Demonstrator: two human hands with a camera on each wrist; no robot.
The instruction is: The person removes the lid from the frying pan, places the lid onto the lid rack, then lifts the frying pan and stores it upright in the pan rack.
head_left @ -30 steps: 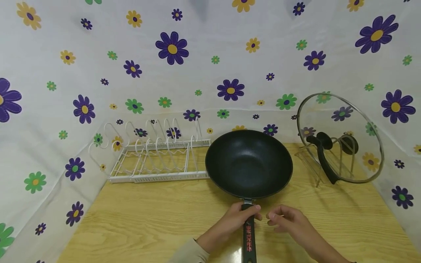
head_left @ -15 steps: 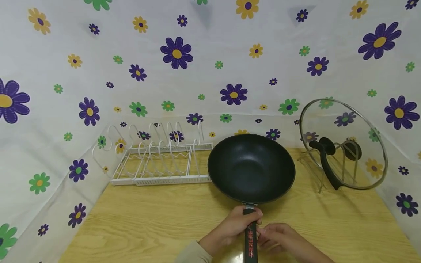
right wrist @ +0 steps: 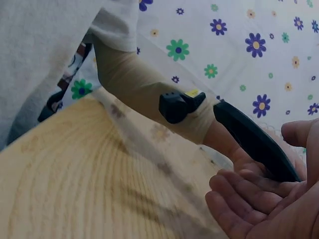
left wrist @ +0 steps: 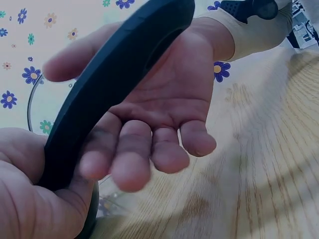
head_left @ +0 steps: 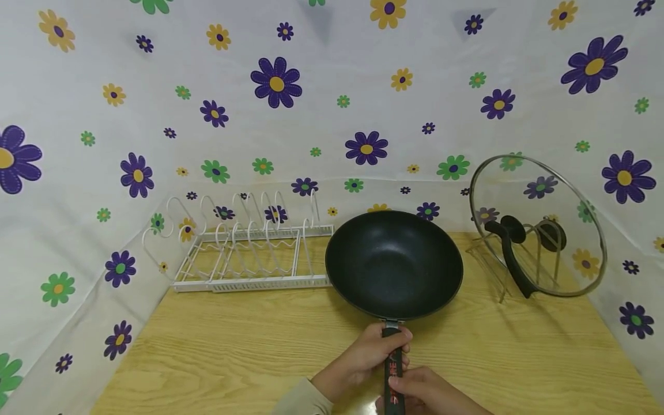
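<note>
Head view shows the left hand (head_left: pixel 363 357) at about 6 o'clock of the table, its fingers curled around the black handle (head_left: pixel 392 369) of the wok (head_left: pixel 394 262), just below the metal joint. The right hand (head_left: pixel 425 395) is just behind it, toward the person, with the thumb laid on top of the handle and the fingers under it. In the left wrist view this right hand (left wrist: pixel 164 109) has its fingers only loosely bent below the handle (left wrist: pixel 114 84), not closed on it. The right wrist view shows the same: an upturned palm (right wrist: pixel 259 209) with the handle (right wrist: pixel 254 139) lying above the fingers.

The wok stands on the wooden table (head_left: pixel 233 351) near its middle, the bowl at 12 o'clock from the hands. A white wire rack (head_left: pixel 244 248) is at 10 o'clock, just beside the wok. At 2 o'clock a glass lid (head_left: pixel 539 225) leans upright in a wire stand (head_left: pixel 493 271). Flowered cloth (head_left: pixel 311 115) hangs behind.
</note>
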